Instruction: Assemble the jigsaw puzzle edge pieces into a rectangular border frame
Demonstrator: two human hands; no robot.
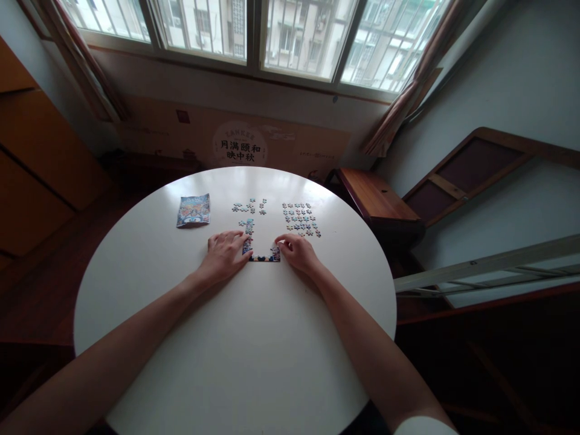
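Observation:
A partly joined jigsaw puzzle point(265, 258) lies on the white table, forming a U-shaped border with a taller left side. My left hand point(225, 251) rests flat against that left side, thumb apart from the fingers and touching the edge pieces. At the top of the shorter right side, my right hand point(296, 249) pinches a jigsaw puzzle piece point(275, 246) between thumb and forefinger; the fingertips partly hide it. Beyond the border, several loose pieces point(252, 209) are scattered. More loose pieces point(299, 212) lie in rough rows at the right.
A creased picture sheet point(194, 211) lies left of the pieces on the round white table point(235, 350). Past the table's right edge stands a wooden stool or small cabinet point(378, 193). A barred window point(299, 36) and a printed panel point(281, 136) are behind.

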